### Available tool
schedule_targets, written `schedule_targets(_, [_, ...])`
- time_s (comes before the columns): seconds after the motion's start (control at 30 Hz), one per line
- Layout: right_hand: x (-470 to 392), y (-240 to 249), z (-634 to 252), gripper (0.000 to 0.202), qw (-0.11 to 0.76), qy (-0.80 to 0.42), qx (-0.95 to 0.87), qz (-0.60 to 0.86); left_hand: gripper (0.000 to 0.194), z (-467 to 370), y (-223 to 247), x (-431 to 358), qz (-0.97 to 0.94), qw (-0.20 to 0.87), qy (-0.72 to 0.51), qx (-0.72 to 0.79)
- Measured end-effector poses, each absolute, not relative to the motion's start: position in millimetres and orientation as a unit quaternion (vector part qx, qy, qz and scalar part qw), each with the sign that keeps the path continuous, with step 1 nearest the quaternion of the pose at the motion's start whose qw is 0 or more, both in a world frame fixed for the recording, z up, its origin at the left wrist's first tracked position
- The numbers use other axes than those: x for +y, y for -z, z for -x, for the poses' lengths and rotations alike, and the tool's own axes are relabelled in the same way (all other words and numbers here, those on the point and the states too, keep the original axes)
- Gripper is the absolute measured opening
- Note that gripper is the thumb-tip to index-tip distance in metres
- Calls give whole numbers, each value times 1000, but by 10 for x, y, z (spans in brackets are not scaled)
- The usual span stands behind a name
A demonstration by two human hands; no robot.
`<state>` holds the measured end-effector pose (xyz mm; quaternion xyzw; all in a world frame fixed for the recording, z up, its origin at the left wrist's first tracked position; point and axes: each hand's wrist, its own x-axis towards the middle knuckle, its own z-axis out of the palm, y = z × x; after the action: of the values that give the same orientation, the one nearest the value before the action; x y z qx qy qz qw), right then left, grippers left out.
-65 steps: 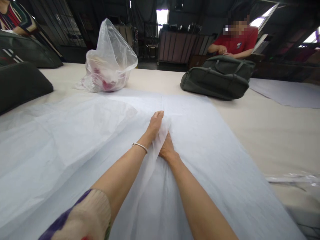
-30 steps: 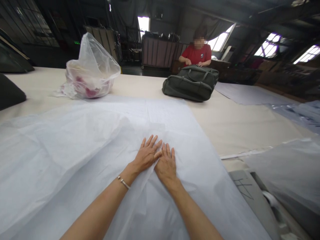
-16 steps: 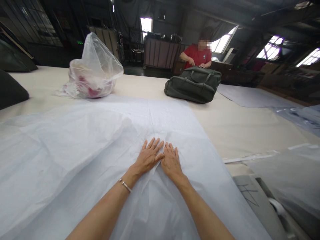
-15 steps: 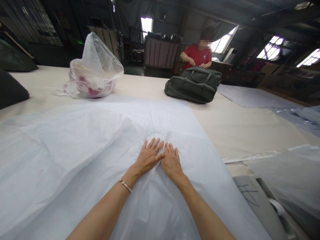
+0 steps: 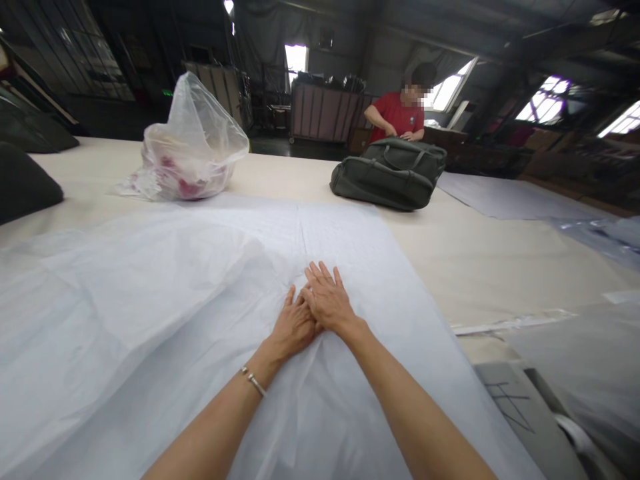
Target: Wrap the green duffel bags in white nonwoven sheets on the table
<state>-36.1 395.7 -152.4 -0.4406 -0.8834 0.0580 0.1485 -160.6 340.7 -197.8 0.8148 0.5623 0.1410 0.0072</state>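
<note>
A large translucent white plastic sheet (image 5: 165, 287) spreads over the table, creased and folded in loose layers toward the left. My left hand (image 5: 295, 328) lies on the sheet with its fingers extended, a silver bracelet (image 5: 253, 381) around its wrist. Partly over it rests my right hand (image 5: 327, 297), fingers stretched forward and slightly apart, its thumb side covering some of the left fingers. Neither hand grips anything. Small wrinkles in the sheet run out from around both hands.
Beyond the sheet, a clear plastic bag (image 5: 193, 153) with reddish contents stands at left. A person in a red shirt (image 5: 395, 117) handles a dark green bag (image 5: 387, 175) across the table (image 5: 480, 257). A grey marked piece (image 5: 520, 400) lies at lower right; dark shapes (image 5: 25, 183) sit at far left.
My right hand has moved forward and left, from beside my left hand to partly on top of it. My left hand stays nearly in place. The view has tilted slightly.
</note>
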Motion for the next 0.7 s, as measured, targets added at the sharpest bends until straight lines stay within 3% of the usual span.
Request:
schedule_targets(0.2, [4637,1761,96,66,56,-79,-821,562,64,1590,2003,3439,-813,2,-122,570])
schedule_targets(0.37, [4678,1479,-195,61,99,-25,-760,642,61,1602,2041,3436,-809,7,-137,571])
schedule_targets(0.57, [3590,1051,-1206,42,227,-24,-810,541,61,1606,2051,3474,-810,-2,-126,573])
schedule_targets(0.7, [2509,641,-2288,38,267,-77,-682,677,58,1612,2024,3470,-819,-20,-108,563])
